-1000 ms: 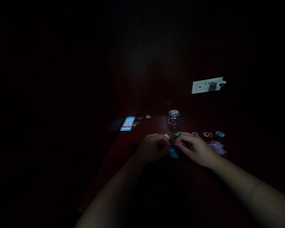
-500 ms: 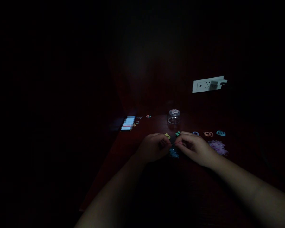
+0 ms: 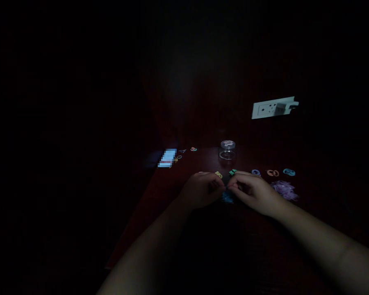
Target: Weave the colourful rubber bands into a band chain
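My left hand and my right hand meet over the table, fingertips almost touching. Both are closed in a pinch. Whatever lies between the fingertips is too small and dark to make out. Just below them is a small heap of blue, shiny bits. Beyond the left fingers sits a yellow band-like piece; a green piece lies behind the right fingers, partly covered. Right of my right hand spreads a heap of pale purple, strip-like bits.
A clear lidded jar stands behind the hands. Purple, orange and blue rings lie in a row at right. A lit phone is at the table's left edge, small rings beside it. A socket panel is on the wall.
The fingertips of the two hands have come slightly closer together. A thin bluish strand that showed between them is now barely visible. The whole view has shifted a little.
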`<state>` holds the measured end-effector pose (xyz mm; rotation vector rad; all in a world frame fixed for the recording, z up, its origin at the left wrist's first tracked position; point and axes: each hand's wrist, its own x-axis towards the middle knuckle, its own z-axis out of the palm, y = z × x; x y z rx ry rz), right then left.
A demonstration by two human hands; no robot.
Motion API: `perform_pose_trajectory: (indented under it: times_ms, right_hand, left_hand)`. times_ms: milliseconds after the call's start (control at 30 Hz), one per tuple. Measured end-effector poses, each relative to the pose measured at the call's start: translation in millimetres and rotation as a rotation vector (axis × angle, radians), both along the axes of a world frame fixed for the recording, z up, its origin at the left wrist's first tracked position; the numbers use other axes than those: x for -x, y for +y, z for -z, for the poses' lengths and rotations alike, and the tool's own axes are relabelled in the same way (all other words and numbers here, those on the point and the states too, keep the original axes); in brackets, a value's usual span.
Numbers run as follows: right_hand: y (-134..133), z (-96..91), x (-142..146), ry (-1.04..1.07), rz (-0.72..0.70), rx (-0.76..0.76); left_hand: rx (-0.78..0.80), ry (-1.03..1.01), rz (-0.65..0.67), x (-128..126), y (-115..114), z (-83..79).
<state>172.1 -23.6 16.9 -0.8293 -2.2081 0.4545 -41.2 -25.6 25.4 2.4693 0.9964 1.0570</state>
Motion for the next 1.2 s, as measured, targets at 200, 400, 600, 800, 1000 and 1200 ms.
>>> perform_pose_trajectory:
  times_ms: [200, 400, 600, 800, 1000, 1200]
  right_hand:
    - [0.9, -1.3, -0.6, -0.005, -0.008, 0.001]
    - [1.8, -1.3, -1.9, -0.01, 0.002, 0.008]
    - [1.4, -2.3, -2.4, -0.015, -0.001, 0.018]
    - [0.5, -2.8, -2.4, -0.017, 0.0, 0.03]
    - [2.2, 0.4, -4.2, 0.005, 0.008, 0.036]
    - [0.6, 1.4, -3.8, 0.025, 0.0, 0.032]
  left_hand:
    - [0.001, 0.02, 0.006, 1.2, 1.8, 1.2]
    - [0.004, 0.01, 0.016, 2.8, 2.1, 1.1]
    - [0.006, 0.013, 0.016, 2.9, 1.8, 0.9]
    - [0.009, 0.006, 0.031, 3.5, 2.2, 2.0]
    - [0.016, 0.018, 0.011, 3.8, 1.3, 1.0]
    - [0.015, 0.029, 0.022, 2.9, 0.9, 1.5]
